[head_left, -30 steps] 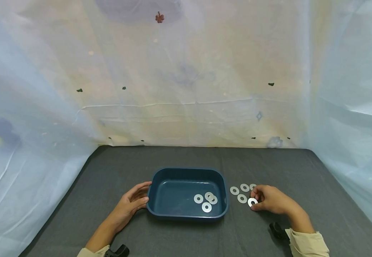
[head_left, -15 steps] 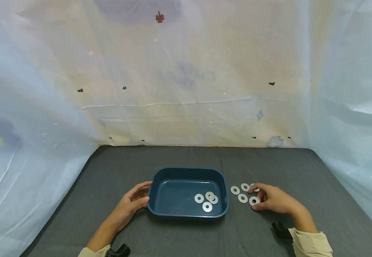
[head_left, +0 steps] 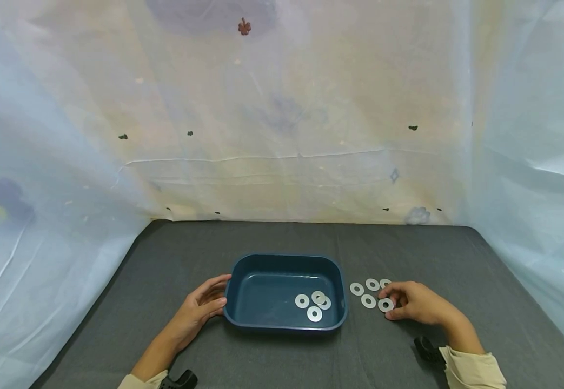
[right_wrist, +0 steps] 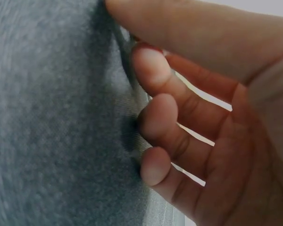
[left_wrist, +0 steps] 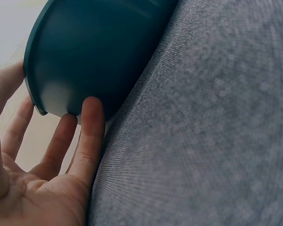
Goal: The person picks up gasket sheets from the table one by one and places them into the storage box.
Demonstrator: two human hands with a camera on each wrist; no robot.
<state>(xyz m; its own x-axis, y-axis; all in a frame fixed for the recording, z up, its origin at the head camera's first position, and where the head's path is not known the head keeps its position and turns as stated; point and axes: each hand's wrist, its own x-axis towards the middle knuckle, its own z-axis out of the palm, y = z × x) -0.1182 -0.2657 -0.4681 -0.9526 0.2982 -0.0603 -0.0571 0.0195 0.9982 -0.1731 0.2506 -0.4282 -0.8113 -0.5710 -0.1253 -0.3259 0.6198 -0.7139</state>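
In the head view a dark blue rectangular tray [head_left: 286, 327] stands on the grey cloth, with several pale flat washers [head_left: 314, 314] lying in it. My left hand [head_left: 196, 308] rests its fingertips against the tray's left end. The left wrist view shows these fingers [left_wrist: 88, 141] spread and fairly straight on the tray's outer wall [left_wrist: 89, 52]. To the tray's right, my right hand [head_left: 420, 303] pinches a washer [head_left: 385, 305] at its edges, low over the cloth. In the right wrist view, the thumb [right_wrist: 179, 28] and fingertips hide most of that washer.
Several more washers [head_left: 368, 301] lie on the cloth between the tray and my right hand; one is partly covered by the fingers. Grey cloth [head_left: 243, 237] spreads around the tray. Pale patterned sheets [head_left: 286, 108] hang at the back and both sides.
My right fingers have shifted slightly on the washer, which sits a touch farther right than a second ago. The left hand and tray stay in place.
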